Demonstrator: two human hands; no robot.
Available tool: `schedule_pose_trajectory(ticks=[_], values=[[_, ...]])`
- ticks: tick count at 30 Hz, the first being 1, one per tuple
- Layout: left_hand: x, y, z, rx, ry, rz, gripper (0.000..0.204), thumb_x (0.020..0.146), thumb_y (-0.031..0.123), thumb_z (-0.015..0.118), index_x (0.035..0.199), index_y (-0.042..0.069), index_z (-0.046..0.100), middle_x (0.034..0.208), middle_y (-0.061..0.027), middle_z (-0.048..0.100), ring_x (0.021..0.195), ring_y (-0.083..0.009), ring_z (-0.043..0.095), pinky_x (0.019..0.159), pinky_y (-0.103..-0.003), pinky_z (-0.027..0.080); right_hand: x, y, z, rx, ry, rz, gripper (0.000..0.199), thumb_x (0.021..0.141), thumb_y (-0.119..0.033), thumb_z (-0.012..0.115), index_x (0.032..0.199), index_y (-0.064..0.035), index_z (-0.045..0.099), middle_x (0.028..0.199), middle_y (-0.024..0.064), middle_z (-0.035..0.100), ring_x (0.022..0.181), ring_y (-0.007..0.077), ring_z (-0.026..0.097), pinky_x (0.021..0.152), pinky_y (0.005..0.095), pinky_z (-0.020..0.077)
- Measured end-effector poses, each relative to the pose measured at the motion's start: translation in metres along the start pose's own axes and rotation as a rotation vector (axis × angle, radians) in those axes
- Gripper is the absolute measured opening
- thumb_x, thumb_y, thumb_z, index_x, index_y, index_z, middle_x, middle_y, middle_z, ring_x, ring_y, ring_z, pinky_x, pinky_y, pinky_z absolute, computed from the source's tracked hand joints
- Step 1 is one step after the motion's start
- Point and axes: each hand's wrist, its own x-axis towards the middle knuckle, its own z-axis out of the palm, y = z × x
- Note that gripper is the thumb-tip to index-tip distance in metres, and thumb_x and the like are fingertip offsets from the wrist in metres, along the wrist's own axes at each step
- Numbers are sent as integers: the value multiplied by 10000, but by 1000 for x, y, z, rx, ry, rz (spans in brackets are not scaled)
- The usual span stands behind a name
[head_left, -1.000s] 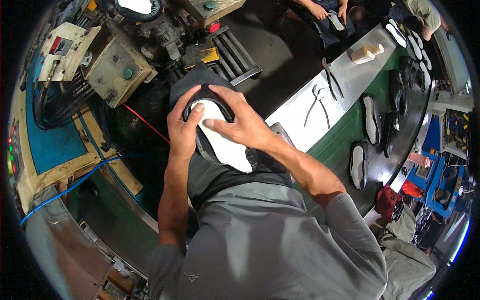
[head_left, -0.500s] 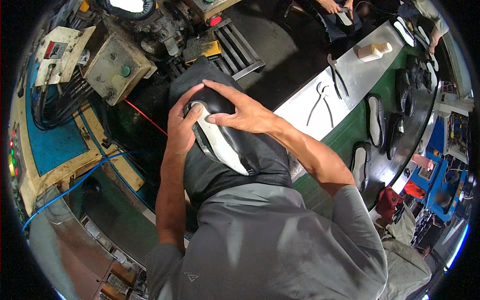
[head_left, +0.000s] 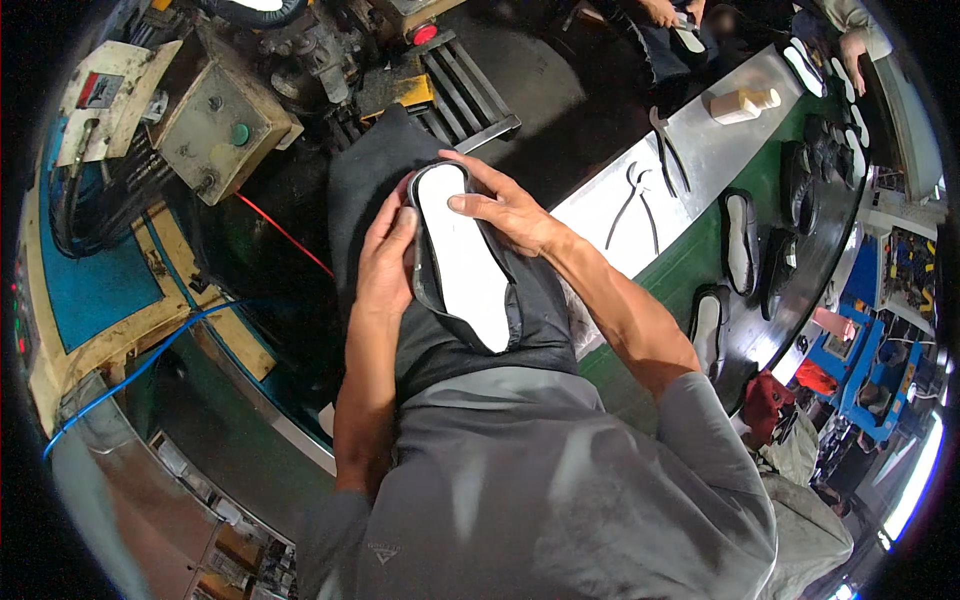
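Observation:
A black shoe upper with a white insole (head_left: pixel 462 262) facing up lies on my lap, over a dark apron (head_left: pixel 440 330). My left hand (head_left: pixel 388 262) grips its left edge, fingers curled along the rim. My right hand (head_left: pixel 500 205) rests on the toe end, fingers spread over the white insole and its black rim. Both hands hold the same shoe.
A metal bench top (head_left: pixel 690 160) to the right carries two pincers (head_left: pixel 640 205), a cream bottle (head_left: pixel 742 103) and several shoes (head_left: pixel 740 240). A grey machine box with a green button (head_left: pixel 225 120) and a ribbed black plate (head_left: pixel 460 90) stand ahead. Other people's hands (head_left: pixel 670 12) work at the far end.
The shoe has turned so its white insole lies lengthwise toward me. My right hand slid from covering the shoe to its toe end; my left hand shifted along its left edge.

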Motion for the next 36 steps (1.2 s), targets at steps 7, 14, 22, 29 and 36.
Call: schedule_pose_trajectory(ticks=[7, 14, 22, 29, 36], values=[[11, -8, 7, 277, -9, 106, 508, 1092, 221, 672, 1547, 46, 528, 1443, -121, 599, 1343, -218, 582, 1157, -369, 471, 4, 6, -1, -176, 26, -35, 744, 1049, -203, 729, 1696, -104, 375, 1450, 142, 606, 1270, 209, 607, 1088, 356, 520], [20, -16, 7, 308, -12, 54, 550, 1075, 231, 697, 1549, 49, 486, 1461, -116, 580, 1337, -217, 567, 1120, -355, 471, 1, 12, -3, -282, 119, -19, 853, 1035, -304, 749, 1723, -79, 296, 1550, 213, 542, 1359, 293, 572, 1163, 406, 470], [-49, -16, -2, 470, -37, -44, 723, 1076, 233, 689, 1663, -28, 358, 1638, -217, 469, 1500, -305, 468, 1259, -420, 355, -81, 27, 31, -767, 343, -5, 942, 987, -391, 800, 1685, 29, 326, 1578, 272, 530, 1473, 334, 522, 1230, 411, 406], [-78, -6, -6, 440, -104, -223, 751, 1036, 54, 630, 1706, 26, 290, 1611, -180, 484, 1406, -266, 544, 1166, -410, 467, -116, 13, 22, -516, 301, 161, 792, 962, -307, 777, 1613, 21, 466, 1585, 275, 553, 1467, 372, 545, 1227, 440, 424], [-75, -6, 4, 51, -138, -280, 783, 1027, 2, 621, 1714, 94, 258, 1517, -123, 516, 1341, -268, 594, 1095, -507, 540, -129, -13, 82, -1700, 10, -178, 958, 853, -330, 882, 1685, -244, 414, 1764, 283, 186, 1335, 574, 515, 1146, 602, 480]])
